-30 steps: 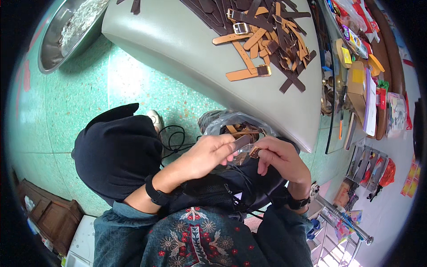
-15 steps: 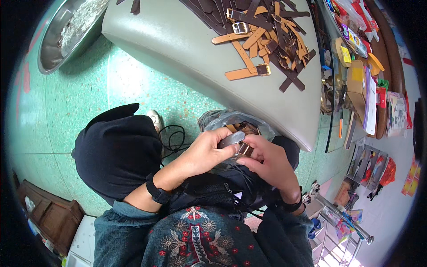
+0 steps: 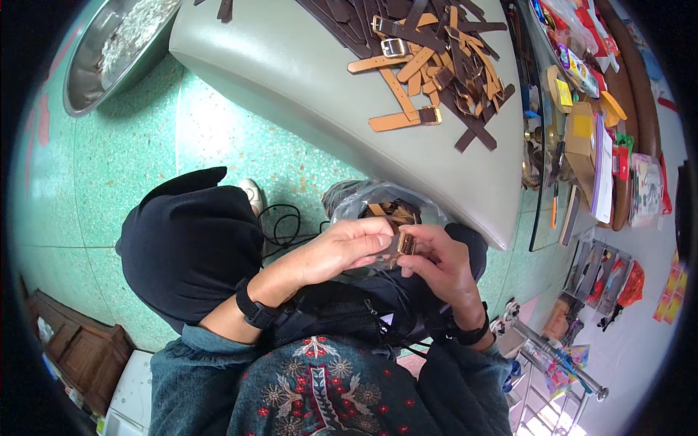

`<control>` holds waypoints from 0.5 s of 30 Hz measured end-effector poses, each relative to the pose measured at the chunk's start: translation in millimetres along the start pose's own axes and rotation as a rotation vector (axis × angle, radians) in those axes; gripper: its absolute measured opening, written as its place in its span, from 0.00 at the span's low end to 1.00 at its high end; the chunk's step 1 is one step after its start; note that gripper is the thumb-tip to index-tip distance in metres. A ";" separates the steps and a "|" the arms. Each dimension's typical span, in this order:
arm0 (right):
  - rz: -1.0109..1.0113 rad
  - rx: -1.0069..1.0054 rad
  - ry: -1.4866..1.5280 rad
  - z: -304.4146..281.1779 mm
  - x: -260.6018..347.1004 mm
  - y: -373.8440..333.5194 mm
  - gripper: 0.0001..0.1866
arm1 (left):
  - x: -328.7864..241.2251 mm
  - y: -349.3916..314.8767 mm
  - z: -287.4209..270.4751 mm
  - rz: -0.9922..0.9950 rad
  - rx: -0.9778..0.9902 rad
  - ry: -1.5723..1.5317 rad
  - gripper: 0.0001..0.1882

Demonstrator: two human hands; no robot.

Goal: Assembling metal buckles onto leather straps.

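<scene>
- Brown leather strap piece [image 3: 404,243] sat pinched between both hands, held over the lap, just below a clear plastic bag [image 3: 378,203] of similar pieces.
- Left hand [image 3: 342,251] curled around it, fingertips pressed together on it.
- Right hand [image 3: 436,265] gripped its other side, thumb against fingers.
- More straps [image 3: 429,58] lay heaped on the grey table [image 3: 291,73], well apart.

A heap of straps [image 3: 429,65] lies on the worktop [image 3: 291,80] ahead; a metal basin [image 3: 109,51] sits on the floor to its left. Below the worktop's edge, a plastic bag [image 3: 378,207] — just beyond both hands — holds more pieces.
</scene>
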State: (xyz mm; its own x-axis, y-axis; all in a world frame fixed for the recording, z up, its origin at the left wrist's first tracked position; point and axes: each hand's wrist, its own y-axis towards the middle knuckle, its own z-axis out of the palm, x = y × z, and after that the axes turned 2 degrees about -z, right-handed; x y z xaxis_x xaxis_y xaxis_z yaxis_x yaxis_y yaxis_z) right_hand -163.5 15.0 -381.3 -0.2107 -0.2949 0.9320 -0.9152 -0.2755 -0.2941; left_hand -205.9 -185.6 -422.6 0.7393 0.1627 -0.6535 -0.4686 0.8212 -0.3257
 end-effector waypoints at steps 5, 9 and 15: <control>0.027 0.097 -0.145 -0.2 6.9 -0.4 0.22 | 1.7 -1.0 -2.4 -0.052 0.076 -0.026 0.10; 0.061 0.118 -0.292 1.9 15.0 6.0 0.19 | 13.5 4.4 -0.3 0.000 0.071 -0.002 0.10; 0.150 0.034 -0.496 5.3 22.3 15.3 0.16 | 13.6 7.2 9.7 0.327 -0.349 0.456 0.07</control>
State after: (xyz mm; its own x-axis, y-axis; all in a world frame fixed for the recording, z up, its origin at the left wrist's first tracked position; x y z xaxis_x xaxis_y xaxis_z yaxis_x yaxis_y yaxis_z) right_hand -180.3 -0.7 -366.1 -0.1429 -0.7292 0.6692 -0.8742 -0.2240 -0.4308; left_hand -194.5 -172.1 -427.2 0.2895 0.0625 -0.9551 -0.8199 0.5311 -0.2137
